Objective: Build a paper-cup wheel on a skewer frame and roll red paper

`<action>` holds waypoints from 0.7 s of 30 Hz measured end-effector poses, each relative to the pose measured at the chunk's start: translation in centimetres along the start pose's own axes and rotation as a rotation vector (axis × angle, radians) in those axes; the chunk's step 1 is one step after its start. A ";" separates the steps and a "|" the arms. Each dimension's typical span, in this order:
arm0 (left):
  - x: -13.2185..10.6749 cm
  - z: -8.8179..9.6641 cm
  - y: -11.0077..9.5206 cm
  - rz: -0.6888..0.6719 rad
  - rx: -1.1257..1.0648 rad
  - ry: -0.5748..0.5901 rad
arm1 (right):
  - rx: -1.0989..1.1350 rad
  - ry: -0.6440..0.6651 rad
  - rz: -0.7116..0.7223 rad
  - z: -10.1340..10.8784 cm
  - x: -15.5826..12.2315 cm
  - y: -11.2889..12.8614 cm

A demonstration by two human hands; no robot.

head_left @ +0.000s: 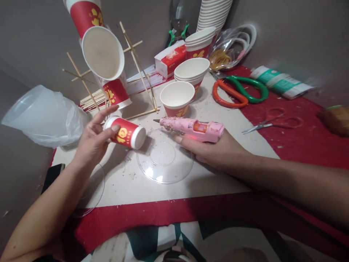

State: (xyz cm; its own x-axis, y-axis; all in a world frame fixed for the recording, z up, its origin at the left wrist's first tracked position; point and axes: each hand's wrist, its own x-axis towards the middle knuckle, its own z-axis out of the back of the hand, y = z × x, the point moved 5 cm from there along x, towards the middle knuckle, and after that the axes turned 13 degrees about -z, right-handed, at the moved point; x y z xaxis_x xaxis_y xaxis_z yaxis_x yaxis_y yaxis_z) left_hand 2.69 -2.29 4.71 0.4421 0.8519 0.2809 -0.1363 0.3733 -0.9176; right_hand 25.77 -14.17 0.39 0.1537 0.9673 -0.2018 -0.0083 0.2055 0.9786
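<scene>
1. Far left, I see a translucent white plastic tub wrapped in a crumpled bag (50,116), with a black phone (51,178) below, partly hidden by the forearm.
2. My left hand (94,138) has a narrow grip on a small red-and-white paper cup with gold lettering (122,133). The thumb presses its side; the cup is tipped over, clear of the table, its base facing right.
3. Just behind, I have a leaning column of larger red-and-white paper cups (116,89), one with its mouth towards me, beside thin pale wooden sticks joined into frames (141,114).
4. At centre, a clear round plastic disc (163,174) lies on the white sheet (125,193); beyond it stands an upright white-rimmed red paper cup (177,98).
5. My right hand (214,154) is closed around a stained pink plastic glue gun (191,125). Its dark nozzle points left, near the small cup but apart from it.
6. Right of that, I make out large scissors with orange and green handles (231,104) and a smaller red-handled pair (257,127) on the red cloth (313,142).
</scene>
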 end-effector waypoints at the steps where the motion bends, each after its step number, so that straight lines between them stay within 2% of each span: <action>1: 0.0 0.8 -0.3 0.003 -0.004 -0.032 | 0.001 0.005 -0.009 0.0 -0.1 0.0; 6: -0.2 4.5 -0.4 0.010 0.103 -0.084 | -0.006 0.022 -0.025 -0.1 -0.4 -0.1; 10: -0.9 6.6 -0.1 -0.100 0.313 -0.138 | -0.037 0.034 0.004 -0.3 -0.4 -0.2; 12: -1.4 7.2 -0.4 -0.194 0.493 -0.138 | -0.053 0.018 -0.009 -0.2 -0.3 -0.3; 14: -1.8 7.2 -0.7 -0.251 0.717 -0.063 | -0.056 0.009 -0.023 -0.2 -0.3 -0.5; 17: -2.5 6.6 -0.9 -0.241 1.014 0.077 | -0.064 0.012 -0.035 -0.2 -0.3 -0.9; 19: -3.2 5.9 -1.5 -0.270 1.143 0.082 | -0.074 0.011 -0.027 -0.1 -0.4 -1.0; 21: -4.1 4.6 -2.5 -0.361 1.225 0.043 | -0.085 0.013 -0.011 -0.1 -0.4 -1.1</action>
State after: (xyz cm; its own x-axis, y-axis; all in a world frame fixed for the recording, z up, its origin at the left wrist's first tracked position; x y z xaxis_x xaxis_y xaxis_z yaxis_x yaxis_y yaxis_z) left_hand -2.87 -5.02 7.20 0.6501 0.6275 0.4285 -0.7172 0.6930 0.0734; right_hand 25.60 -14.74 -0.66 0.1410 0.9668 -0.2132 -0.0904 0.2271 0.9697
